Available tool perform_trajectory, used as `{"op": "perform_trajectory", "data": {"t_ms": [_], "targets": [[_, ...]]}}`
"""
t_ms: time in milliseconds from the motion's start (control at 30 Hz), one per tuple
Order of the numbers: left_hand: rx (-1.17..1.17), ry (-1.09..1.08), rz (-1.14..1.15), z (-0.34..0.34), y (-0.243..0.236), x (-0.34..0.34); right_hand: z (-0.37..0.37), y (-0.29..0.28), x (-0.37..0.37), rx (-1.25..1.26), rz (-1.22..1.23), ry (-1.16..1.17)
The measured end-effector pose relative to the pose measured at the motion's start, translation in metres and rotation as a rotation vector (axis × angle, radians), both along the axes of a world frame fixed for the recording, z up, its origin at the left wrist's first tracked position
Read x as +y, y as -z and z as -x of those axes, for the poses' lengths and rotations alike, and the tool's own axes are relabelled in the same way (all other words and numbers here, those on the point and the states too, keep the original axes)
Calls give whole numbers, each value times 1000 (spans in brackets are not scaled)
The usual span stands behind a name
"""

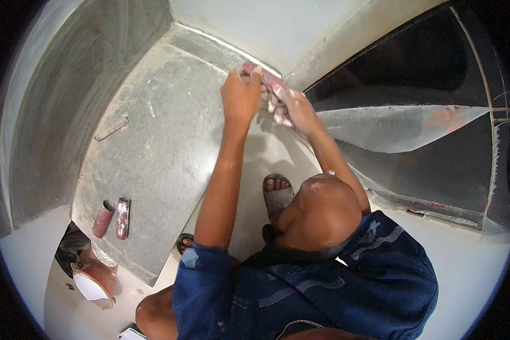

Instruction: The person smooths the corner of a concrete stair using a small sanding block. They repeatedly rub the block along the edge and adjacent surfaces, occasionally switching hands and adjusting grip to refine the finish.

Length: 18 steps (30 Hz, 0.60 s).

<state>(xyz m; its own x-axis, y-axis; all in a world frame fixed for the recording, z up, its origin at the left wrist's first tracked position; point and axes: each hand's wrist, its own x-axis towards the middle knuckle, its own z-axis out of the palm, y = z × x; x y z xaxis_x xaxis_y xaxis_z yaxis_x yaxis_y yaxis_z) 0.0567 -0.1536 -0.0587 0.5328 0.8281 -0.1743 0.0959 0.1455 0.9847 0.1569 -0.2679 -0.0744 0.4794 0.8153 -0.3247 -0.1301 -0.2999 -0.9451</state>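
Both my hands are at the back corner, by the pale skirting strip (208, 35) along the wall's foot. My left hand (241, 96) has its fingers curled on the left end of a dusty maroon sandpaper piece (255, 72). My right hand (293, 111), white powder on its fingers, grips the same piece toward its right end. On the grey stone slab (158, 147) to the left lie two maroon sandpaper rolls (103, 219), one streaked with white, and a narrow, pale reddish strip (110, 129).
A grey smeared panel (51, 113) rises at the left. At the right is a dark glossy panel (408, 73) with translucent sheeting (396, 127). An orange-and-white bowl-like object (96, 283) sits at the lower left near dark items. My sandalled foot (277, 192) is on the pale floor.
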Motion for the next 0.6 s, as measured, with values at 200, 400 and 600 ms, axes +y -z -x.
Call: {"op": "perform_trajectory", "data": {"t_ms": [200,400,600], "targets": [[223,81,-238,-18,-5,30,6,4,24,27,-15,278],[238,119,-340,-24,0,37,2,0,25,265,51,375],[225,18,-437,-32,16,29,7,11,32,1,32,404]]}}
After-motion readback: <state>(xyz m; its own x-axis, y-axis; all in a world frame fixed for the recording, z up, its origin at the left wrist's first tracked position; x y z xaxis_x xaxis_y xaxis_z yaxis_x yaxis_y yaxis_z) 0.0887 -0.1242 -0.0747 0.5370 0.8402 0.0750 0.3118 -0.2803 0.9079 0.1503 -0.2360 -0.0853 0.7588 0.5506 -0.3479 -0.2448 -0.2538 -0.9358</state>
